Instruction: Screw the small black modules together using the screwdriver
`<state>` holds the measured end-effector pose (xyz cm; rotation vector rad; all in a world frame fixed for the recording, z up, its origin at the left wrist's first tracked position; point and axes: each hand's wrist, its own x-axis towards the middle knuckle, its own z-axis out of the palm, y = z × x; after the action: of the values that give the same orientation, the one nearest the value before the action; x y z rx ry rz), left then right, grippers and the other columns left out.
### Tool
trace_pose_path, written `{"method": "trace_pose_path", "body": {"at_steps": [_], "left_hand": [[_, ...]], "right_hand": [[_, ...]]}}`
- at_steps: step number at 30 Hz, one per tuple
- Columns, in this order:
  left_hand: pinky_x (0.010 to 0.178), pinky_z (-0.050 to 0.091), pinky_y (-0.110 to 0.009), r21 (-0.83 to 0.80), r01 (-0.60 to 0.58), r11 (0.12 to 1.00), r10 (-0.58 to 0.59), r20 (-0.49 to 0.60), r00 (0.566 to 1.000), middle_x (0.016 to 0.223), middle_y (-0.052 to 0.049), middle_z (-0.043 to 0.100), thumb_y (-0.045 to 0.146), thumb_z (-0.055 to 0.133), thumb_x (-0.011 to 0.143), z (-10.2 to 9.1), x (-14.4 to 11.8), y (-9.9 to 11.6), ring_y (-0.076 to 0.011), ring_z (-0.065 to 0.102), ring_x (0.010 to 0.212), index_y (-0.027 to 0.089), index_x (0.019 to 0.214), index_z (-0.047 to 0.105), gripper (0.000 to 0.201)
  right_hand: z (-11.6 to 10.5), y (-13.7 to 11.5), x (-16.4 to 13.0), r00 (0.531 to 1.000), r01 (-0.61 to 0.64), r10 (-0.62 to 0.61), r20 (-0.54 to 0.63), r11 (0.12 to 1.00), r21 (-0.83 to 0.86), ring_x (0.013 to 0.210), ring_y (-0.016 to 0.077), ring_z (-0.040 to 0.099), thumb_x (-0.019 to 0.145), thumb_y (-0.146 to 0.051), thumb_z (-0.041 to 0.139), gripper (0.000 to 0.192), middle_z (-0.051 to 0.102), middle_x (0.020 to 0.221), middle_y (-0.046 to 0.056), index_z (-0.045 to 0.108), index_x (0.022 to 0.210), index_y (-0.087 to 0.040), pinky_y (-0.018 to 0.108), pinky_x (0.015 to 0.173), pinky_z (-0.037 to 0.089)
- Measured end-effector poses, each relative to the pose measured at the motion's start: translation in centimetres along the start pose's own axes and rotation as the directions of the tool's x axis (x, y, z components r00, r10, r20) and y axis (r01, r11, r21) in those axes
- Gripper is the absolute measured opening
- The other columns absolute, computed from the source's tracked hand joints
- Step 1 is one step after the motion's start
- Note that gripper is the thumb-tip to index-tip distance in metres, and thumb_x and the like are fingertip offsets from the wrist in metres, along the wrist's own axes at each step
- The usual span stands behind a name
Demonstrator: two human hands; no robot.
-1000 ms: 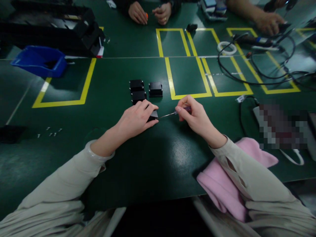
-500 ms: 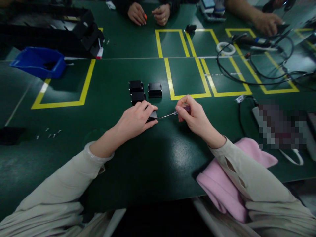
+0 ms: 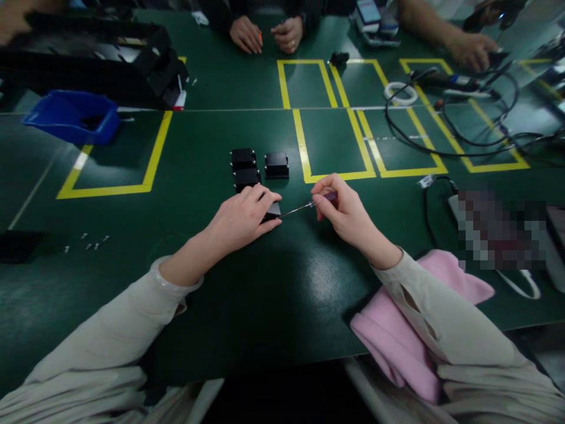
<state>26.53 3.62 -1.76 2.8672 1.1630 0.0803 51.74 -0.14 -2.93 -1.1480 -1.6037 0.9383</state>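
My left hand (image 3: 247, 215) is closed over a small black box (image 3: 272, 210) on the green table, thumb and fingers gripping it so that most of it is hidden. My right hand (image 3: 338, 203) pinches the dark handle of a screwdriver (image 3: 300, 208). The thin shaft points left, its tip at the box's right side near my left thumb. Just beyond my left hand sit more black boxes with small screws at their sides: one at the back (image 3: 243, 158), one in front of it (image 3: 247, 176), and one apart to the right (image 3: 276, 165).
Several loose screws (image 3: 88, 245) lie at left near a dark flat piece (image 3: 20, 245). A blue bin (image 3: 73, 118) stands by a long black rack (image 3: 101, 65). Cables (image 3: 441, 147) cross the right side, and pink cloth (image 3: 397, 330) lies under my right forearm. Co-workers' hands (image 3: 286, 35) rest opposite.
The view has tipped slightly, so the scene sits a little lower. Both my hands keep nearly the same place, with the screwdriver tip still at the box.
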Motion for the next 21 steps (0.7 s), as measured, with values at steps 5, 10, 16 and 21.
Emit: {"method": "trace_pose_path", "body": {"at_steps": [5,10,16,21], "left_hand": [[0.094,0.059,-0.043,-0.003,0.007,1.0,-0.007,0.01,1.0,0.134,-0.017,0.064,0.041,0.061,0.106,-0.11,0.07,0.06,-0.0328,0.065,0.118,0.014,0.141,0.057,0.045],[0.094,0.06,-0.045,-0.011,0.008,1.0,-0.008,0.009,1.0,0.135,-0.017,0.064,0.041,0.062,0.106,-0.13,0.04,0.03,-0.0332,0.066,0.118,0.013,0.142,0.057,0.046],[0.094,0.06,-0.044,-0.001,0.001,1.0,-0.001,0.003,1.0,0.136,-0.017,0.065,0.04,0.063,0.106,-0.09,0.0,0.0,-0.0327,0.066,0.118,0.014,0.141,0.057,0.044],[0.096,0.06,-0.044,0.004,0.006,1.0,-0.006,0.006,1.0,0.136,-0.016,0.065,0.041,0.063,0.106,-0.07,0.02,-0.03,-0.0319,0.066,0.117,0.015,0.141,0.057,0.044]], "right_hand": [[-0.06,-0.09,0.11,1.0,-0.008,0.007,0.008,1.0,0.023,0.058,0.0115,0.058,0.103,-0.031,0.063,0.011,0.058,0.069,-0.006,0.056,0.1,-0.022,0.027,0.061,0.043],[-0.2,-0.26,0.19,0.998,-0.04,0.04,0.042,0.999,-0.002,0.051,0.0106,0.053,0.105,-0.034,0.061,0.016,0.055,0.063,-0.007,0.055,0.096,-0.022,0.027,0.057,0.04],[-0.18,-0.29,0.2,1.0,-0.009,0.009,0.023,1.0,0.007,0.059,0.012,0.058,0.104,-0.032,0.062,0.011,0.058,0.066,-0.006,0.057,0.101,-0.022,0.027,0.063,0.044],[-0.25,-0.38,0.24,0.997,-0.055,0.054,0.06,0.998,0.011,0.049,0.0106,0.051,0.106,-0.04,0.059,0.022,0.053,0.06,-0.008,0.057,0.095,-0.022,0.027,0.054,0.038]]}}
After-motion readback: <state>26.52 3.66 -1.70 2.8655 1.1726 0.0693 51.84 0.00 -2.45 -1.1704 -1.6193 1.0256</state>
